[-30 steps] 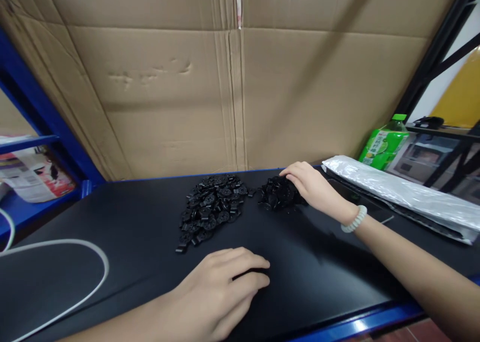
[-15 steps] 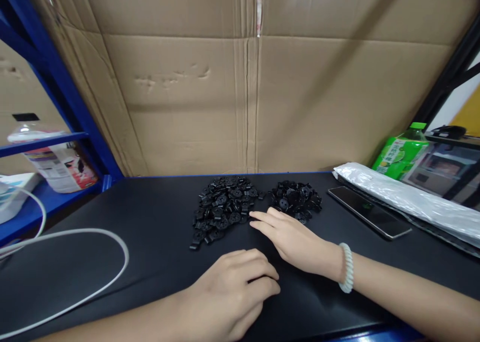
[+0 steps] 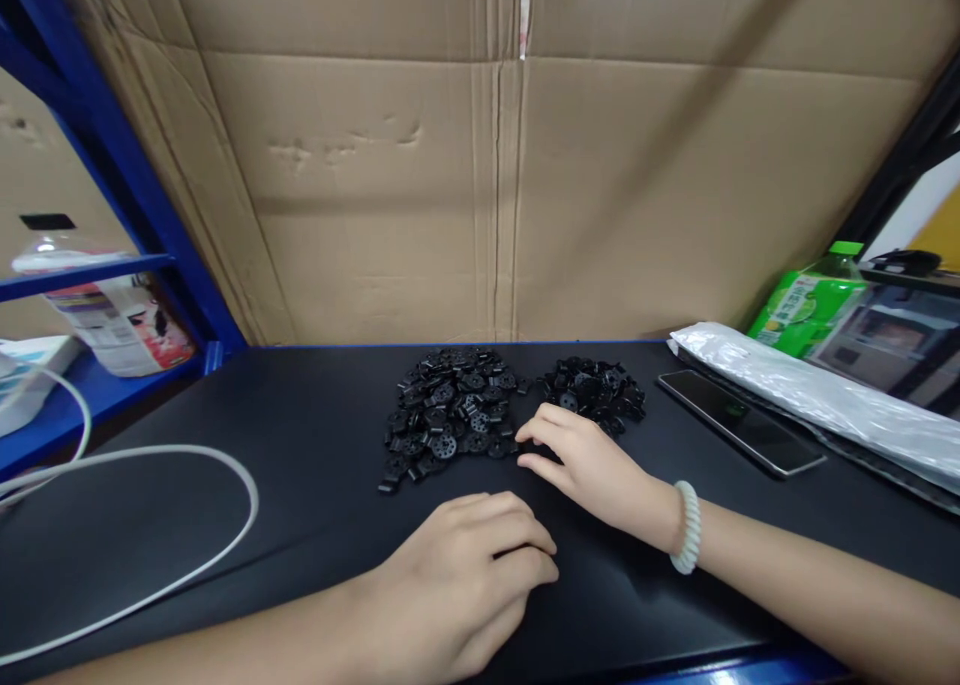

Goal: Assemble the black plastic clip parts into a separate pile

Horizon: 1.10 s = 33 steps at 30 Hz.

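Two heaps of small black plastic parts lie on the black table: a larger left pile [image 3: 450, 405] of pieces with round perforated discs, and a smaller right pile [image 3: 600, 390]. My right hand [image 3: 589, 460] is at the right edge of the larger pile, just in front of the smaller one. Its thumb and fingers are apart, with no part visible between them. Nearer to me, my left hand [image 3: 480, 575] rests low over the table with its fingers curled inward. What those fingers hold, if anything, is hidden.
A phone [image 3: 739, 420] lies at the right beside a silvery plastic package [image 3: 810, 380]. Behind them stands a green-capped bottle [image 3: 840, 260]. A white cable [image 3: 251, 505] loops over the table's left side. Cardboard [image 3: 375, 195] closes off the back.
My right hand has drawn slightly to the right, and its thumb and fingers have spread apart. My left hand has barely moved. The whole view has shifted a little.
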Each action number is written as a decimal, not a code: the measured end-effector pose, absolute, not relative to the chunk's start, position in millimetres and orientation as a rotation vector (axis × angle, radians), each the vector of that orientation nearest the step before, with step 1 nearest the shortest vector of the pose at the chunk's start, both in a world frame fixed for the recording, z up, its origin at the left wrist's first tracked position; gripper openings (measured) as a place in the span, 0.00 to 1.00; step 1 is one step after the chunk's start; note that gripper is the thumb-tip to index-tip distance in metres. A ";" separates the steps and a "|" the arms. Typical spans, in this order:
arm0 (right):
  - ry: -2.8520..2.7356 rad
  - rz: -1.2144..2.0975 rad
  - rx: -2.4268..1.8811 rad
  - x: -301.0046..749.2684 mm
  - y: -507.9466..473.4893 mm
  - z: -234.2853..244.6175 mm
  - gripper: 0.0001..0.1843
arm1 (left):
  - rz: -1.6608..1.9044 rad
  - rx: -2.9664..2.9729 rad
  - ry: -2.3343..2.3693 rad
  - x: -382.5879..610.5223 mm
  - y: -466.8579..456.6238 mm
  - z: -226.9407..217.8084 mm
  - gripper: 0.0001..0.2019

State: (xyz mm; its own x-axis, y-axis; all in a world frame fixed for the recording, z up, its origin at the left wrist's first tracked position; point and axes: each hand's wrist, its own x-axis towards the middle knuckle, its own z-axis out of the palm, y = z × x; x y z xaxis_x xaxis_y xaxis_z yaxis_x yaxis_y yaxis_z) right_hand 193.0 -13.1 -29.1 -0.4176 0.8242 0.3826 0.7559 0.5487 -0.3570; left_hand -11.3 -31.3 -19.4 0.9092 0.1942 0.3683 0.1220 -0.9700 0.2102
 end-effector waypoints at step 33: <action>-1.335 2.145 -0.548 177.2 -36.2 -13.8 0.26 | 1.186 2.193 0.494 -0.3 -30.5 -18.2 0.13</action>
